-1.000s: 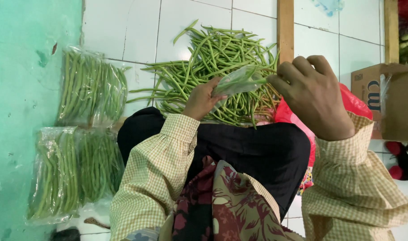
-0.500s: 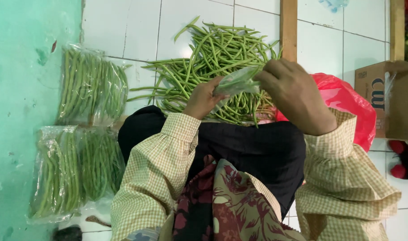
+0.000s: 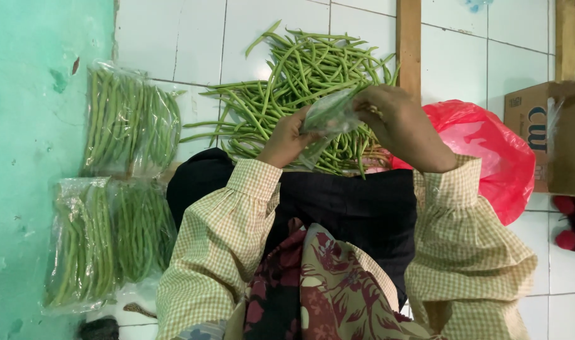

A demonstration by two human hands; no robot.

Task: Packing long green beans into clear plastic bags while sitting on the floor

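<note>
My left hand (image 3: 286, 140) and my right hand (image 3: 397, 123) both grip a clear plastic bag (image 3: 327, 117) held up between them, with green showing through it. Just beyond the hands a loose pile of long green beans (image 3: 300, 75) lies on the white tiled floor (image 3: 174, 38). My sleeves are yellow checked cloth. Dark cloth covers my lap below the hands.
Two filled clear bags of green beans lie at the left, one farther (image 3: 129, 123) and one nearer (image 3: 108, 242), beside a teal wall (image 3: 36, 157). A red plastic bag (image 3: 489, 154) sits at the right, a cardboard box (image 3: 555, 135) beyond it. A wooden post (image 3: 408, 38) stands behind the pile.
My right hand has come down and in toward the left hand, onto the clear bag. The red plastic bag behind it now shows more fully.
</note>
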